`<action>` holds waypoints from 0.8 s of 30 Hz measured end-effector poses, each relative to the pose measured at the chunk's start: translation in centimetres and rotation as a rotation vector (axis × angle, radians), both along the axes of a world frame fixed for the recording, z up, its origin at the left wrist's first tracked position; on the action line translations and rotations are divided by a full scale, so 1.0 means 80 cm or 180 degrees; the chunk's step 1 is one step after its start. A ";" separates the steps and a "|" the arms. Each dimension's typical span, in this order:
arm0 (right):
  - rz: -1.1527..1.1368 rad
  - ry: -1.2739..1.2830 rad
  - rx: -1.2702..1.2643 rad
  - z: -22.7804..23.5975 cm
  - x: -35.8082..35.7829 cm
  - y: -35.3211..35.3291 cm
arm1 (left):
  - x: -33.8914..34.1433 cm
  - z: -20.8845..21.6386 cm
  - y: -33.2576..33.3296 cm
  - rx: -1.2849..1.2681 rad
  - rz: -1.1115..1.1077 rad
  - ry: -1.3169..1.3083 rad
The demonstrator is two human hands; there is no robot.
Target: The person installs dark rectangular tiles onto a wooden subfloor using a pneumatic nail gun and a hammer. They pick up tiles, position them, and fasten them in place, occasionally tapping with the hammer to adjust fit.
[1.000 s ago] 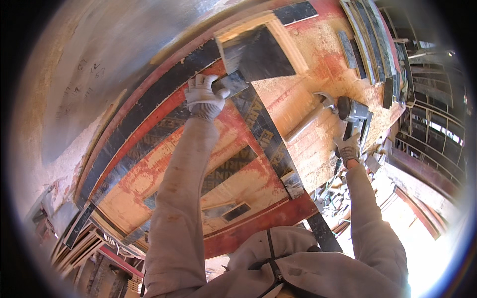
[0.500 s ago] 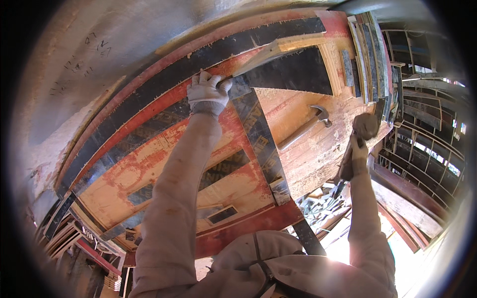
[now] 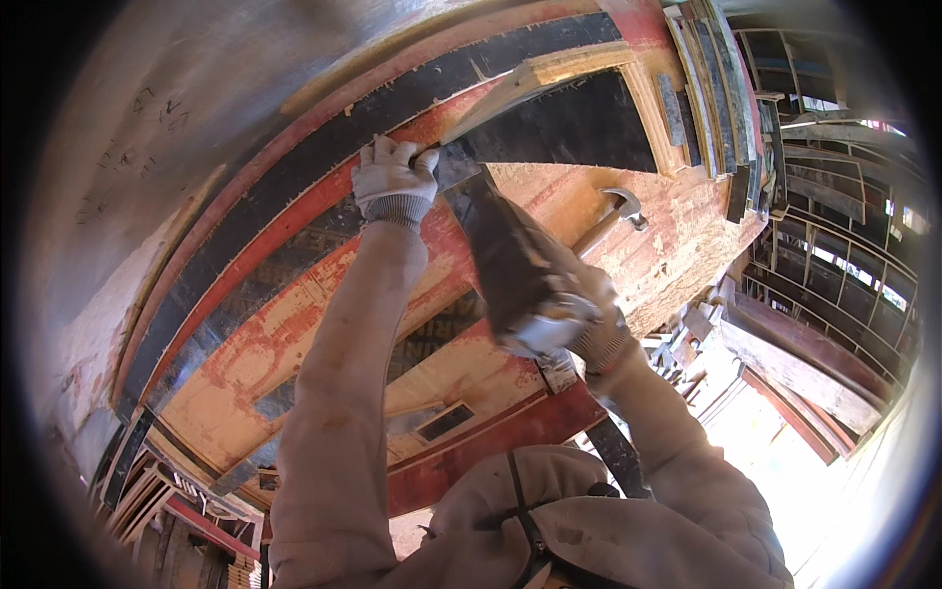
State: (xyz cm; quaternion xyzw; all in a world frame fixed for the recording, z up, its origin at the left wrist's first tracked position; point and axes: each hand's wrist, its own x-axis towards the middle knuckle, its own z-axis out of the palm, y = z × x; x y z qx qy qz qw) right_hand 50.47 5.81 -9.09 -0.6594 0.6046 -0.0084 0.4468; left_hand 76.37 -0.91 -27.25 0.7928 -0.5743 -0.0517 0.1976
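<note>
My left hand, in a pale knitted glove, has its fingers curled at the left end of a curved wooden strip. This strip stands on edge along a black panel piece. My right hand, smeared by motion, is closed round a dark nail gun with a round silvery end. The nail gun's narrow far end is close to the panel joint beside my left hand; whether it touches cannot be made out. A claw hammer lies on the wooden surface just beyond my right hand, its handle partly covered.
A curved black strip runs along the far edge of the red and tan panel. Stacked boards stand at the far right. Scrap wood and long planks lie lower right. A grey wall rises at the left.
My right hand has swung left from beyond the hammer, bringing the nail gun over the panel near my left hand. The left hand keeps its hold; the whole view has shifted slightly.
</note>
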 end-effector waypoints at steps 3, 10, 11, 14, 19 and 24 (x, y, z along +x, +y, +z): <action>0.0222 0.0469 -0.0232 -0.014 0.039 -0.019 | 0.002 -0.001 -0.002 0.0041 -0.0010 0.0112; 0.0353 0.0872 -0.0482 -0.014 0.068 -0.043 | 0.003 0.003 -0.004 0.0473 -0.0031 0.0114; 0.0368 0.0873 -0.0470 -0.013 0.070 -0.044 | 0.003 0.003 -0.004 0.0433 -0.0030 0.0093; 0.0490 0.1056 -0.0358 -0.014 0.078 -0.051 | 0.004 0.002 -0.004 0.0308 -0.0078 0.0049; 0.0583 0.1454 -0.0075 -0.019 0.090 -0.058 | 0.005 -0.001 -0.002 0.0274 -0.0110 0.0171; 0.0610 0.1585 -0.0208 -0.025 0.083 -0.055 | 0.006 -0.005 -0.003 0.0207 -0.0148 0.0071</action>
